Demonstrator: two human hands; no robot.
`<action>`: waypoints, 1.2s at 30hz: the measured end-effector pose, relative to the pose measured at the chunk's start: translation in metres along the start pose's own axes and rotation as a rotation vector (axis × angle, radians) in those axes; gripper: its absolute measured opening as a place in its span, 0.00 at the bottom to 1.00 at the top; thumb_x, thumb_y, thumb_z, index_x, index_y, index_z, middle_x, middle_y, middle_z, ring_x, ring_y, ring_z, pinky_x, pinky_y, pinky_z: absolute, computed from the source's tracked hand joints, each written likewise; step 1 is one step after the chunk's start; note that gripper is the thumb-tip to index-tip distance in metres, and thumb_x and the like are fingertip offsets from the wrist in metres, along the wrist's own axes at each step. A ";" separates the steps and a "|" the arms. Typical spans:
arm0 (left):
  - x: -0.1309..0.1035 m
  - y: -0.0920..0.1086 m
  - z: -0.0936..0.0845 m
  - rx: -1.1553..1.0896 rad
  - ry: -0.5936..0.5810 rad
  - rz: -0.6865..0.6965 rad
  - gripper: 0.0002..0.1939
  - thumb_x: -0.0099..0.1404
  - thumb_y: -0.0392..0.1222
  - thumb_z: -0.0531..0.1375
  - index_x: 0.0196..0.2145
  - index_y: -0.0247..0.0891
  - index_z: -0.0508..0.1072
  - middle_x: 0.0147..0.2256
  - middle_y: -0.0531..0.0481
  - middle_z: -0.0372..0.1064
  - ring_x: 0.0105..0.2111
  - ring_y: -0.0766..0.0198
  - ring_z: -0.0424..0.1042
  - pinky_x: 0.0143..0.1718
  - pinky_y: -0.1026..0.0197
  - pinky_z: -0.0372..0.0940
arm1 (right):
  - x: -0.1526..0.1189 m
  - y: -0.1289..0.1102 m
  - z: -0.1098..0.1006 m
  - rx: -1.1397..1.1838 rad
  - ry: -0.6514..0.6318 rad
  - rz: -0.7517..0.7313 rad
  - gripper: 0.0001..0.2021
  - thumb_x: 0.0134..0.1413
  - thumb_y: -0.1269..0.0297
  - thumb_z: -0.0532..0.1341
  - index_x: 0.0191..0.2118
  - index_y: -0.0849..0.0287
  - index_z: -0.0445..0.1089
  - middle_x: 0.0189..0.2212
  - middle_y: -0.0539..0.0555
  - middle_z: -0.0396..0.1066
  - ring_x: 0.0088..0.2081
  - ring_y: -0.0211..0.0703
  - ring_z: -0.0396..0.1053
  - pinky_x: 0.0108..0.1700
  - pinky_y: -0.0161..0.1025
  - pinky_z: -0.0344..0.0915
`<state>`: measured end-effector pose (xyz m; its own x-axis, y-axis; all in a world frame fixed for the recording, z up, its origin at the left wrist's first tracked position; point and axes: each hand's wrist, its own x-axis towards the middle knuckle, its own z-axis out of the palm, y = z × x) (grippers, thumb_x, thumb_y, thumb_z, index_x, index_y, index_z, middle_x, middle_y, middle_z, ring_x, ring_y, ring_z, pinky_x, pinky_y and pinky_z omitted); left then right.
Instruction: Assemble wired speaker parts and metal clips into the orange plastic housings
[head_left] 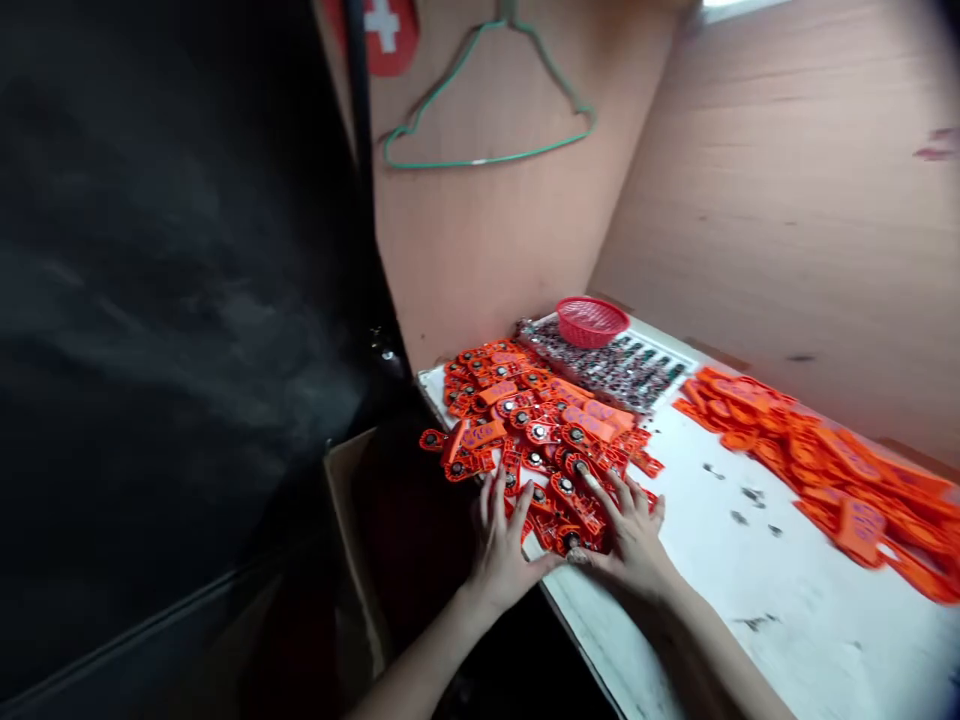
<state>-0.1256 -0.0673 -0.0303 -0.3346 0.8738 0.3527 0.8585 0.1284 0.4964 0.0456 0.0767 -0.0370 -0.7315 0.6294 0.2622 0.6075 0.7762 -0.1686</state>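
A heap of orange plastic housings (538, 432) with dark round parts and small fittings inside covers the left end of the white tabletop (720, 560). My left hand (501, 540) rests at the heap's near left edge, its fingers spread and touching the pieces. On the near right side of the same heap lies my right hand (634, 525), fingers also apart over the housings. Both thumbs point inward and nearly meet at the front of the pile. Neither hand is closed round a piece.
Behind the heap, a red basket (592, 322) stands on a tray of small metal and dark parts (637, 372). More orange plastic pieces (825, 450) lie along the right wall. A cardboard box (352, 540) is below the table's left edge. A green hanger (487, 162) hangs above.
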 end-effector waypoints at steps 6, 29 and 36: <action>-0.034 -0.049 -0.023 -0.169 0.167 0.022 0.38 0.59 0.52 0.61 0.62 0.45 0.51 0.62 0.39 0.45 0.61 0.47 0.49 0.59 0.42 0.53 | 0.002 -0.059 0.009 0.018 0.030 -0.090 0.40 0.48 0.36 0.56 0.65 0.46 0.50 0.60 0.64 0.51 0.57 0.70 0.51 0.52 0.77 0.42; 0.155 -0.089 -0.073 -0.066 0.235 0.156 0.26 0.64 0.54 0.55 0.58 0.45 0.60 0.59 0.46 0.57 0.61 0.51 0.52 0.62 0.46 0.49 | 0.102 -0.007 -0.015 0.113 0.366 0.406 0.31 0.52 0.38 0.52 0.51 0.58 0.68 0.51 0.67 0.58 0.53 0.67 0.56 0.49 0.62 0.56; 0.222 -0.077 -0.039 0.200 -0.149 0.102 0.38 0.49 0.69 0.60 0.50 0.41 0.70 0.59 0.35 0.54 0.58 0.28 0.49 0.55 0.26 0.41 | 0.107 -0.043 0.013 0.125 0.196 0.382 0.34 0.48 0.34 0.53 0.57 0.47 0.61 0.60 0.60 0.49 0.56 0.66 0.51 0.50 0.64 0.55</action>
<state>-0.2814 0.0984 0.0411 -0.1944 0.9444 0.2652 0.9496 0.1134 0.2924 -0.0628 0.1116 -0.0137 -0.3822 0.8624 0.3321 0.7716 0.4956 -0.3989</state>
